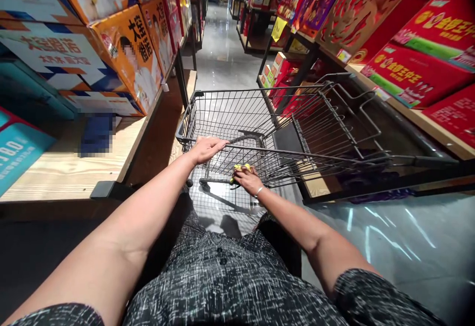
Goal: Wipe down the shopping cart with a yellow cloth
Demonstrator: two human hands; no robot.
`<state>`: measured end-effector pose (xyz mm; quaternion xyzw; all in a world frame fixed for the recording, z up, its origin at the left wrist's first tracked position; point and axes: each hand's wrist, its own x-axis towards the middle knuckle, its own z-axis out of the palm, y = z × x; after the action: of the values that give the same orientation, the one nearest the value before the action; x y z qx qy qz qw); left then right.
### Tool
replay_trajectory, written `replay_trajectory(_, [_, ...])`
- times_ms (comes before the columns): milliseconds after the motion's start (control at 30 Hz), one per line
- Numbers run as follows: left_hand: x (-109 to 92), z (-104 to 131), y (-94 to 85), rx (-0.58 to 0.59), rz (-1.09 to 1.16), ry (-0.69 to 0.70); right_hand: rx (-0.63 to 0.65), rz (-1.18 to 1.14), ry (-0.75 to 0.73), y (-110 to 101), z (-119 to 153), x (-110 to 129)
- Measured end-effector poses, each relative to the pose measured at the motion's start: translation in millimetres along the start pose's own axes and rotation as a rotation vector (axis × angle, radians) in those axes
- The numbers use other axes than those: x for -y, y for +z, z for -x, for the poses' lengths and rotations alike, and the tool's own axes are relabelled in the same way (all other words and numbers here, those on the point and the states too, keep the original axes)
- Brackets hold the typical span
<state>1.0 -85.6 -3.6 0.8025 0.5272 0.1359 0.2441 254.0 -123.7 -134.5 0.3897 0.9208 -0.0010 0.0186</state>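
Observation:
A dark wire shopping cart (226,113) stands crosswise in front of me, its handle end toward the right. My left hand (210,149) is closed over the cart's near top rail, close to the left corner. Lower down, outside the cart's near side, my right hand (250,177) is closed with small bright yellow parts (237,167) showing at its fingers. What the yellow thing is, I cannot make out. A bracelet (258,192) circles the right wrist. Wire mesh and shelf boards show through the basket.
Shelves with orange boxes (126,49) line the left side; red boxes (411,76) are stacked on the right shelf. A wooden shelf edge (74,172) with a dark corner juts in at my left. The shiny aisle floor (218,44) runs away ahead between the shelves.

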Motion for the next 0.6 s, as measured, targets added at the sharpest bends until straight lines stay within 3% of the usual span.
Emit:
replay_trajectory(67, [6, 0, -2.8, 0.009, -0.018, -0.001, -0.065, 0.013, 0.047, -29, 18, -22])
replay_trajectory(167, [8, 0, -6.6, 0.030, -0.030, -0.030, -0.291, 0.045, 0.205, -65, 48, -49])
replay_trajectory(267, [-1, -3, -6.5, 0.036, -0.051, -0.073, -0.408, 0.061, 0.290, -70, 65, -57])
replay_trajectory(333, [-10, -6, -2.8, 0.031, -0.069, -0.048, -0.345, 0.032, 0.284, -52, 63, -51])
replay_trajectory(433, [-20, -11, 6.0, 0.019, -0.098, 0.026, -0.134, -0.042, 0.224, -5, 46, -30])
replay_trajectory(600, [-16, -15, 15.5, -0.010, -0.117, 0.039, 0.142, -0.148, 0.139, 60, 12, 5])
